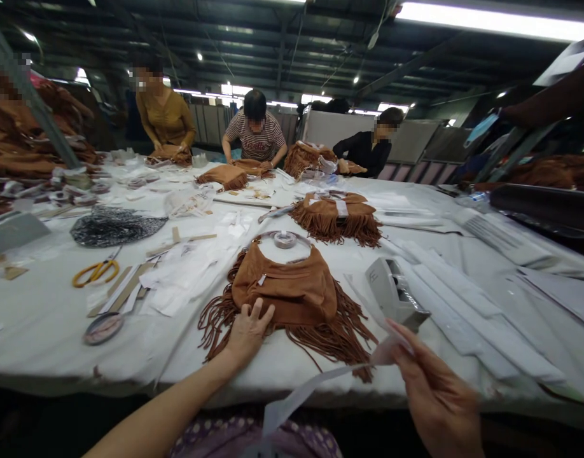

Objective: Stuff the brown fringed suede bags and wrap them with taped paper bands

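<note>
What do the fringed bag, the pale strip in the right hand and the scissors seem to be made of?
The fringed bag: probably suede, real or imitation, given its matte brown, creased surface. The pale strip: paper or plastic film, as it looks thin and slightly translucent; I cannot tell which. The scissors: smooth yellow handles, likely plastic or coated metal; blades look grey, metallic.

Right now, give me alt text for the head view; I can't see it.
A person's left hand touches a fringed brown bag on a white table while the right hand holds a pale strip. Yellow-handled scissors lie to the left; three people work across the table.
</note>
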The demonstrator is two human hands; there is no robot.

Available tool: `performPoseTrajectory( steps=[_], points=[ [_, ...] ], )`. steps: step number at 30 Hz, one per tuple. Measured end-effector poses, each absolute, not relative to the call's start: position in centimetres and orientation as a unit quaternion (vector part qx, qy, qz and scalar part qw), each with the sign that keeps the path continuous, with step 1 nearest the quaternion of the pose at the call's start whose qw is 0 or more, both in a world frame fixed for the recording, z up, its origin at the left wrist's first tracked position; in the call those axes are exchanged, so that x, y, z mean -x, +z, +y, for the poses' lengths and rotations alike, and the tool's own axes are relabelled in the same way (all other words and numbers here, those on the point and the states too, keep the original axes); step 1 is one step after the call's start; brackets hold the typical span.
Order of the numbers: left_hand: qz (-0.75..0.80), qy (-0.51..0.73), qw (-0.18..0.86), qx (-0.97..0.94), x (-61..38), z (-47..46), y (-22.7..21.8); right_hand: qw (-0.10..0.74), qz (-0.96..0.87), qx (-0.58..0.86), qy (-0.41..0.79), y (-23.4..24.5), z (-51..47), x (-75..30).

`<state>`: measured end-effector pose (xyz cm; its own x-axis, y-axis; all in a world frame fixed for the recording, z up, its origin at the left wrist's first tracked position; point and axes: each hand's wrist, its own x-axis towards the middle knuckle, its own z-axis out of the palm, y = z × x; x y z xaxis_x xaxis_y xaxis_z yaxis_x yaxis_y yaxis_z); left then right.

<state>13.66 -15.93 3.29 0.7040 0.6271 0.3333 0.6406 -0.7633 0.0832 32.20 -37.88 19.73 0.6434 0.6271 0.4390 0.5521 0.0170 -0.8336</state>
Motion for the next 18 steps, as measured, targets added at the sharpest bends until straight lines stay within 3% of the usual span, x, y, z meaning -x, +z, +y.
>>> performPoseTrajectory(
  steps=[8,13,18],
  points=[
    [-0.207,-0.072,0.030,0.975,-14.1,-13.9,3.6,0.326,-0.638,0.688,0.118,9.1,-30.7,-27.5],
    [-0.149,-0.058,0.021,0.987,-14.5,-13.3,4.1,0.126,-0.670,0.729,0.068,8.4,-30.0,-26.8],
    [-0.116,-0.046,0.027,0.992,-14.9,-12.6,4.9,0.079,-0.637,0.767,-0.008,6.9,-28.3,-25.1]
  ],
)
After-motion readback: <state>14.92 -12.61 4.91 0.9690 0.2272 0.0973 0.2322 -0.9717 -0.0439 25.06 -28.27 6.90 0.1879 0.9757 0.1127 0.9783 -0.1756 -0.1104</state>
